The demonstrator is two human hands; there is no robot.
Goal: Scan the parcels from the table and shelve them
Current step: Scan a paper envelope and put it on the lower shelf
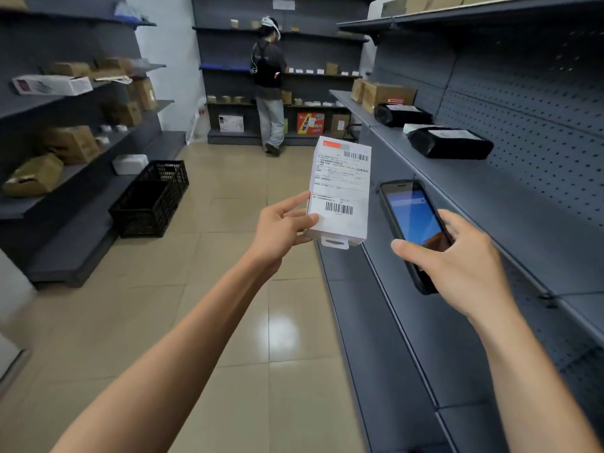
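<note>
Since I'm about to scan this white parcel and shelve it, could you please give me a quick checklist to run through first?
1. White parcel held firmly by left hand: ok.
2. Shipping label faces up, both barcodes uncovered: ok.
3. Handheld scanner gripped in right hand, screen lit: ok.
4. Scanner aimed at a barcode: cannot tell.
5. Free space on right shelf near the black parcel: ok.
6. Aisle ahead; other person stands far off: ok.

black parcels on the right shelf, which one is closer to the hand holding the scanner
The larger black parcel, lying nearer the camera on the grey shelf. The smaller black parcel sits farther back, beside the cardboard box, away from the right hand.
</note>
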